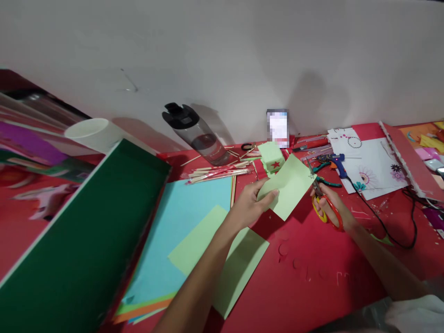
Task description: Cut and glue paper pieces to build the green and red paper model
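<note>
My left hand (255, 202) pinches the left edge of a pale green sheet of paper (289, 187), thumb on top, and holds it above the red table. In my right hand (331, 206) is a pair of scissors (336, 217) with one red and one yellow handle loop. Its blades meet the sheet's upper right corner. Behind the sheet stands a small pale green paper box (271, 157) with a red star. Two more pale green pieces lie below my left forearm, one on a light blue sheet (180, 208) and another piece (243, 270) partly on the table.
A dark green panel (86, 231) rises on the left. Behind are a water bottle (199, 136), thin wooden sticks (218, 172) and a phone (278, 128). A blue glue gun (338, 162) with a black cord, pliers (328, 181) and flower-patterned paper (371, 169) lie on the right.
</note>
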`<state>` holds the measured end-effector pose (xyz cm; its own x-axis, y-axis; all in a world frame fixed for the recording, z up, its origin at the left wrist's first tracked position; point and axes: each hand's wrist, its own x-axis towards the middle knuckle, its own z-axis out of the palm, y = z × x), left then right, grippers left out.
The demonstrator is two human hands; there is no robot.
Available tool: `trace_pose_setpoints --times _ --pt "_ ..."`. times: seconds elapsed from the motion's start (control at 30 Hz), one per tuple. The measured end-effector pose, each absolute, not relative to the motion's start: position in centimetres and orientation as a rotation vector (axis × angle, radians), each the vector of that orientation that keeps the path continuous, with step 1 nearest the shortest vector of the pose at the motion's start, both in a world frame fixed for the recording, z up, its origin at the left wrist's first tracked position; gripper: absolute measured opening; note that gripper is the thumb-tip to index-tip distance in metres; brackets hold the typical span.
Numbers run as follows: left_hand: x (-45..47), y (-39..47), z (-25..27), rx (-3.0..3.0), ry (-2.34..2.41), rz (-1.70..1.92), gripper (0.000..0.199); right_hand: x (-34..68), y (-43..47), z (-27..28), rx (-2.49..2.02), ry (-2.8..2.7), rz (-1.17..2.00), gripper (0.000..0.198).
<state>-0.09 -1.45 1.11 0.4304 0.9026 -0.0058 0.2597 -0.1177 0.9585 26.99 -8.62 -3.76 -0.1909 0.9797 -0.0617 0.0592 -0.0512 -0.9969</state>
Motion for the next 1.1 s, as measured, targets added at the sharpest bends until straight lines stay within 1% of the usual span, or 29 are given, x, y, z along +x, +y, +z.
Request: trace_pose_setpoints --times 0.13,0.27,0.67,0.8,0.93,1.0,1.1 --pt "0.0 -1.4 1.1 1.626 1.016 0.747 0.039 26.9 -8.6 -3.8 -1.193 -1.354 1.379 0.053" --pt "0.0 -1.4 0.9 1.665 1.021 0.749 0.038 26.5 -8.5 -3.3 -1.275 -1.292 1.309 0.049" --pt "-0.1 -1.8 1.2 1.731 1.055 0.613 0.038 26.3 -7.5 -2.3 -1.290 -1.088 1.161 0.053" --pt "0.0 -1.9 1.2 1.665 1.097 0.634 0.039 26.3 -7.6 -2.6 -1.257 -1.072 1.156 0.052" --pt "0.3 -1.9 1.4 1.543 1.034 0.723 0.038 26.2 -7.7 -2.7 -1.256 -1.112 1.215 0.049" --pt "0.3 -1.8 1.3 1.492 0.993 0.833 0.044 26.0 -7.8 -2.7 -1.265 -1.131 1.279 0.048" --pt "0.1 -1.6 0.9 1.369 0.879 0.919 0.064 25.4 -8.0 -2.8 -1.269 -1.069 1.320 0.048"
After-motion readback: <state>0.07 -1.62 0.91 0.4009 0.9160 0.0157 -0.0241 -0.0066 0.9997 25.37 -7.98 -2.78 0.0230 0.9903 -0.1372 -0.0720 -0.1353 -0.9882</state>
